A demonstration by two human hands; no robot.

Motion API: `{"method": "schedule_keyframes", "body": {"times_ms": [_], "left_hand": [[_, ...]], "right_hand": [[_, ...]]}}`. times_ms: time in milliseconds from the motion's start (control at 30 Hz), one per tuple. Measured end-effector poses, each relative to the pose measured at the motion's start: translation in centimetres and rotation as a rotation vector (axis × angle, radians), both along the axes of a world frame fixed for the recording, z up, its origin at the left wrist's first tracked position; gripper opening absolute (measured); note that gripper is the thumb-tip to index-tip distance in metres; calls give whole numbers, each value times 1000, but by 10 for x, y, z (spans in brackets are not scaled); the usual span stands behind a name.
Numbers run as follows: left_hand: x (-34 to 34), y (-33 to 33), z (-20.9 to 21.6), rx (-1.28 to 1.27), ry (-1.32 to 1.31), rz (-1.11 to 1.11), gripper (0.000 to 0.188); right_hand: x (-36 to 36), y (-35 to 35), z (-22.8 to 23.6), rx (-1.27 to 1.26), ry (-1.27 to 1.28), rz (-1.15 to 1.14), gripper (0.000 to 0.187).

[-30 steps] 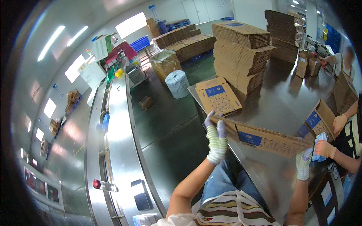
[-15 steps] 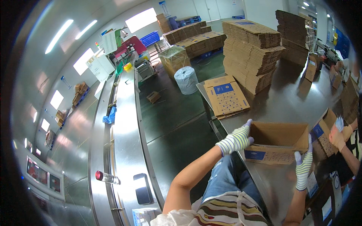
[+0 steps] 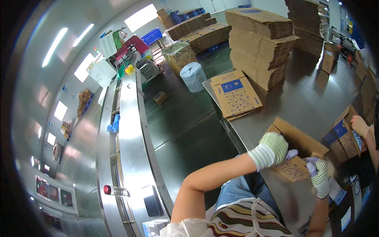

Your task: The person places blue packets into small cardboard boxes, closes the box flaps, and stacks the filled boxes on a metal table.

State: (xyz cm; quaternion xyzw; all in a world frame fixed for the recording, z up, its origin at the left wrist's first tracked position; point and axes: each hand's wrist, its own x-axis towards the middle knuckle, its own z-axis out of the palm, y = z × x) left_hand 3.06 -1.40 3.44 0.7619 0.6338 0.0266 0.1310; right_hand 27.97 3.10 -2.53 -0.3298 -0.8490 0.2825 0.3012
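Observation:
A brown cardboard box (image 3: 293, 169) with its top open stands tilted at the near edge of the metal table. My left hand (image 3: 272, 149), in a striped knit glove, reaches over its left side with curled fingers, partly hidden, closed on the near wall. At the near right corner, my right hand (image 3: 319, 177), gloved alike, pinches the cardboard rim. A white and blue paper piece (image 3: 336, 191) shows just beyond the right wrist. Left of the box lie several flattened cartons (image 3: 237, 94) with a blue printed panel.
A tall stack of folded cartons (image 3: 258, 45) stands on the table (image 3: 252, 128). At the right, a co-worker's hand (image 3: 359, 126) is at another open box (image 3: 344, 136). A steel conveyor (image 3: 136, 130) on the left carries a phone (image 3: 152, 200) and a red-capped bottle (image 3: 115, 190).
My left hand has moved from the box's left end over its near side and curled. The right hand has closed at the near corner. The box has turned and tilted.

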Motion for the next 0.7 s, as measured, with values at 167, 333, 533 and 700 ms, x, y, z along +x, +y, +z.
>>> {"method": "schedule_keyframes", "body": {"times_ms": [167, 333, 533, 700], "left_hand": [[-11, 42, -45, 39, -157, -86, 65], [6, 51, -54, 195, -189, -152, 53], [19, 8, -67, 416, -38, -314, 65], [-9, 3, -46, 153, -177, -190, 57]], "right_hand": [[-26, 9, 3, -31, 101, -19, 17], [-23, 18, 2, -19, 53, -35, 18], [-22, 20, 2, 23, 19, -36, 18], [-9, -1, 22, 347, 82, -163, 29]]}}
